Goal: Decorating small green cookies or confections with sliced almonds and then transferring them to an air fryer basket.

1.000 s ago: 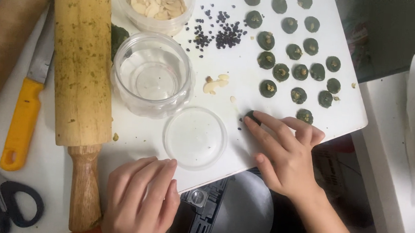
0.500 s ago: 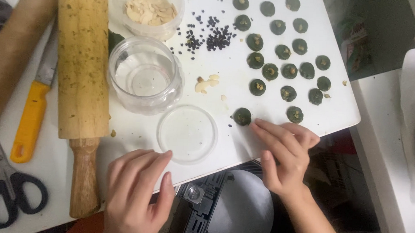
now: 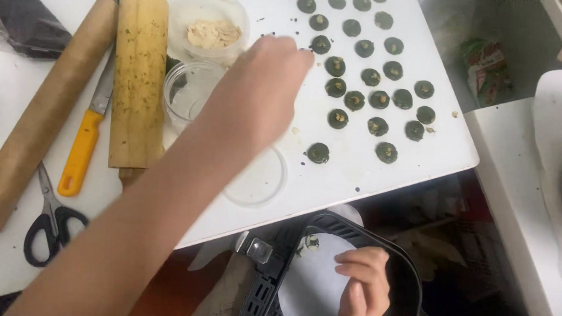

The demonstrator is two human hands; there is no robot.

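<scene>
The left hand (image 3: pixel 265 88) has left the table edge, where it lay flat a second ago, and now stretches across the white board (image 3: pixel 420 158) toward the rows of dark round dough discs (image 3: pixel 367 73). Its fingers are bent with the tips close together above the board, just left of the discs, but the back of the hand hides what they pinch, if anything; I cannot tell whether it grips something. The forearm now crosses over the round clear lid (image 3: pixel 258 176) and part of the empty glass jar (image 3: pixel 189 94).

The right hand (image 3: pixel 363 294) has pulled off the board, where it was setting down the lowest disc (image 3: pixel 318 153). That disc now lies alone, bare of topping, below the others, most of which carry a pale crumb in the middle. The right hand rests with loosely curled fingers, holding nothing, on the white paper liner (image 3: pixel 307 285) inside the black air-fryer basket (image 3: pixel 402 277) below the table edge.

Since the two hands have swapped roles, it looks as if placing has given way to topping. The tub of pale chopped nuts (image 3: pixel 212 30) stands just behind the left hand. Rolling pin (image 3: pixel 139 76), yellow-handled knife (image 3: pixel 82 152), cardboard tube (image 3: pixel 43 116) and scissors (image 3: pixel 51 217) lie untouched to the left
</scene>
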